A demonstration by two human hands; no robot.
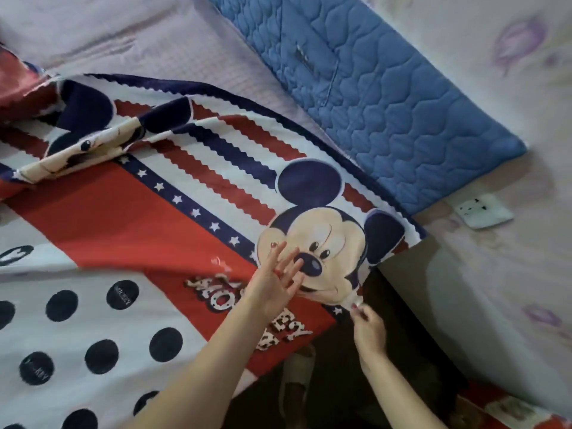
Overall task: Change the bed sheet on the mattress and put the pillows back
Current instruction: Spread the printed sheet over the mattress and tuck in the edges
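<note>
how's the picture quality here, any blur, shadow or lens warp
Head view: soft overall, with the left hand slightly motion-blurred over the printed sheet; a dark shadowed gap sits beside the bed under the right hand; wide-angle tilt slants the blue quilted pad and wall.

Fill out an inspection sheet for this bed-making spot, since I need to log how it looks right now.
Surface: mattress with a pale checked cover, bare at the upper left.
Job's things: cartoon-print bed sheet spread over most of the bed, bunched and folded at the upper left; no pillows seen.
Clutter: blue quilted pad lying between the mattress and the wall.
Grips: left hand flat on the sheet, fingers spread; right hand pinches the sheet's edge near the corner.
Cables: nothing seen.
Surroundings: floral wallpapered wall with a white socket; dark gap beside the bed.
</note>
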